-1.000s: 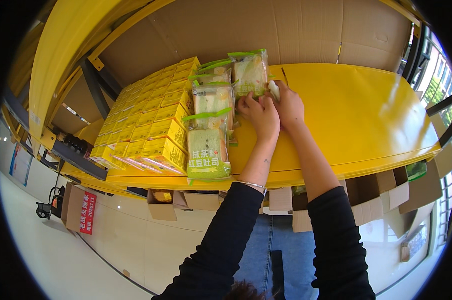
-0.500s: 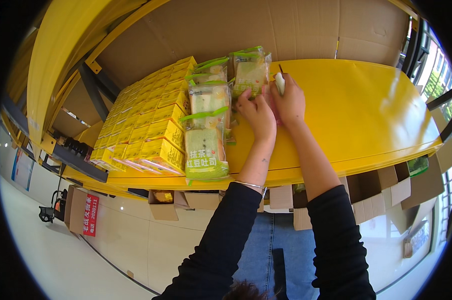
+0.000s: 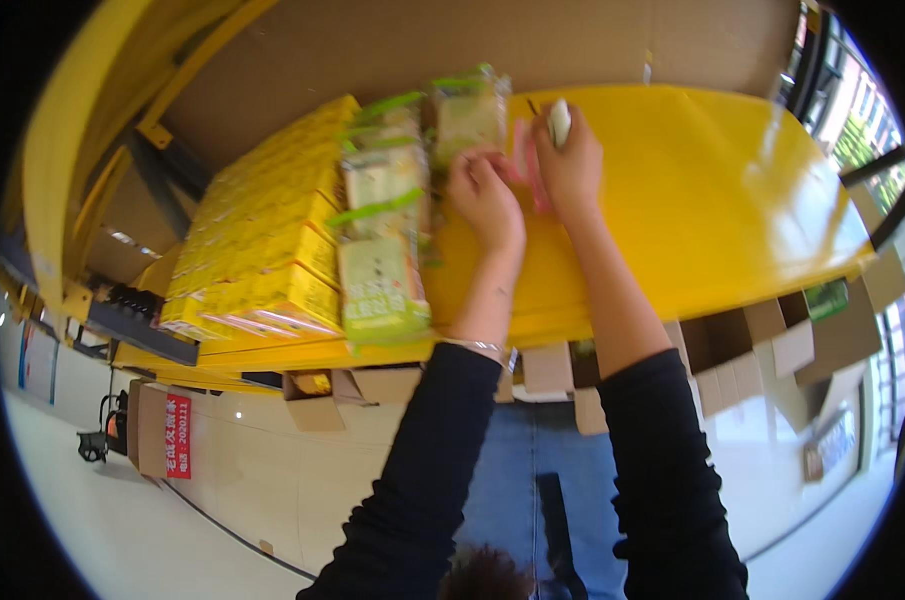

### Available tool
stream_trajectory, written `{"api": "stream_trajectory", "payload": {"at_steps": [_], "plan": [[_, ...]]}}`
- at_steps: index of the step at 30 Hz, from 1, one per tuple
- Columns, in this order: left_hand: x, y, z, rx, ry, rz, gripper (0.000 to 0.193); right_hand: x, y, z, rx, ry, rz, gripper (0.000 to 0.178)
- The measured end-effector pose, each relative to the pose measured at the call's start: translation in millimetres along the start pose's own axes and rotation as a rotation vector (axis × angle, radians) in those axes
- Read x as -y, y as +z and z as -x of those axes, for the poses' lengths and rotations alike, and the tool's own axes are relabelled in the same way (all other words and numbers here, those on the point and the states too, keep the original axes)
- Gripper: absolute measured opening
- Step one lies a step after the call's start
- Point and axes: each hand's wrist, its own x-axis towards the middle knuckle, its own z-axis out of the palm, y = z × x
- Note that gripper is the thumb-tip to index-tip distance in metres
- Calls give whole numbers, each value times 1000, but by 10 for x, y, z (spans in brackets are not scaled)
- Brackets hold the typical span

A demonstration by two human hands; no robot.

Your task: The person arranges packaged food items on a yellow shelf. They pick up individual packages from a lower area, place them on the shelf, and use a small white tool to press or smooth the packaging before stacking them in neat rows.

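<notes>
Both hands moved deeper onto yellow shelf (image 3: 732, 200), right hand (image 3: 570, 165) pinching white object (image 3: 559, 122), left hand (image 3: 484, 195) grip unclear, pale floor (image 3: 122, 530) below.

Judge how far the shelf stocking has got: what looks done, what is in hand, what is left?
Done: yellow boxes and a row of green packs fill the shelf's left. In hand: left hand touches the back pack; right hand holds a small white thing. Left: the shelf's right side is bare.
</notes>
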Motion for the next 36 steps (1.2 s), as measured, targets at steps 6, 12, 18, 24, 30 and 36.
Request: {"api": "stream_trajectory", "payload": {"at_steps": [6,12,18,24,30,36], "plan": [[-252,0,74,127,15,-28,19,92,-1186,339,-49,-298,-3,19],[-387,103,192,300,145,-152,17,110,-2117,1210,19,-240,182,29],[-893,-30,1378,663,261,-64,10,-204,-2023,1752,254,-461,173,29],[-123,-655,2146,977,383,-611,8,-991,-1543,2184,215,887,-587,25],[739,-638,2108,944,-179,-1050,26,-2030,-1104,2460,-115,1584,-938,24],[988,-340,1960,1005,-738,-1087,23,-2107,-1005,2406,-150,1790,-991,34]]}}
